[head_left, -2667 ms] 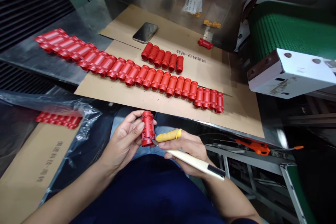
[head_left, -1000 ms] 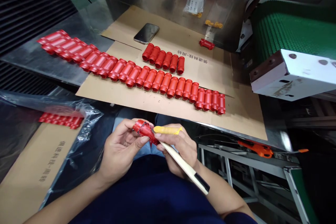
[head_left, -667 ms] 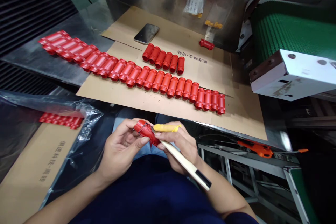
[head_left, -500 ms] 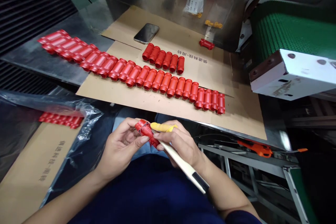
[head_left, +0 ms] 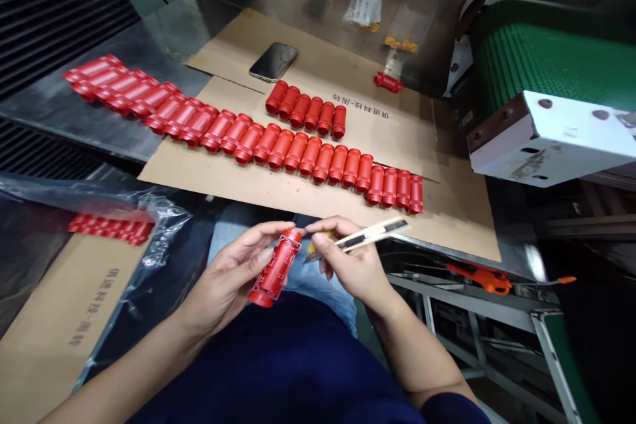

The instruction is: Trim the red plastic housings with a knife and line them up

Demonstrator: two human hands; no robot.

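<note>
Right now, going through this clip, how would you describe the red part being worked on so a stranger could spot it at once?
Below the long cardboard sheet with its rows of red cylinders, the person's left hand holds one tilted red plastic cylinder. It sits beside the right hand and its cream-handled craft knife, and is the only cylinder held rather than lying in a row.

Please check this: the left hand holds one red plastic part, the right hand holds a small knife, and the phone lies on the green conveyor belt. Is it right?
No: the phone lies on the cardboard sheet, not on the green conveyor belt, as the head view shows. The left hand holds one red plastic part and the right hand a small knife.
</note>
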